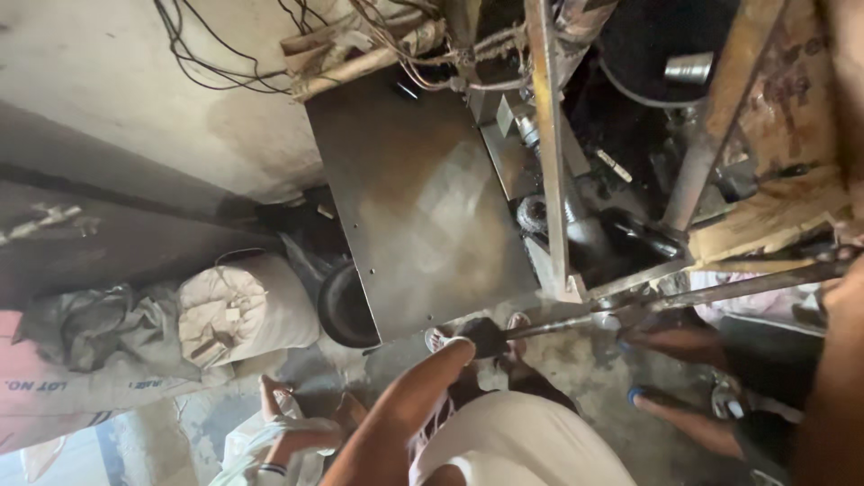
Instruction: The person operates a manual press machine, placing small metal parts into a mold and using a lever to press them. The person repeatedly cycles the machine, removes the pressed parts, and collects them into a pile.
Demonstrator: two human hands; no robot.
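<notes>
Your left hand [483, 337] is clenched around the dark end of a long metal rod [684, 297], which runs from your fist toward the right edge of the head view, just below the lower corner of the machine frame [551, 162]. Your right forearm fills the right edge, but the right hand itself is out of sight, so you cannot tell what it does.

Just left of your fist, a dark round basin [346, 306] stands on the floor, half tucked under a flat grey metal panel [418, 202]; what it holds is not clear. Beside the basin sits a bulging pale sack [243, 310], tied shut. Farther left lies a crumpled grey bag [90, 328], and under it a pinkish woven sack [54, 391] with dark printed lettering along its edge. At the top right, a small shiny metal cup [688, 67] rests inside the dark machine body. Another person's sandalled feet [670, 337] stand near the rod.
</notes>
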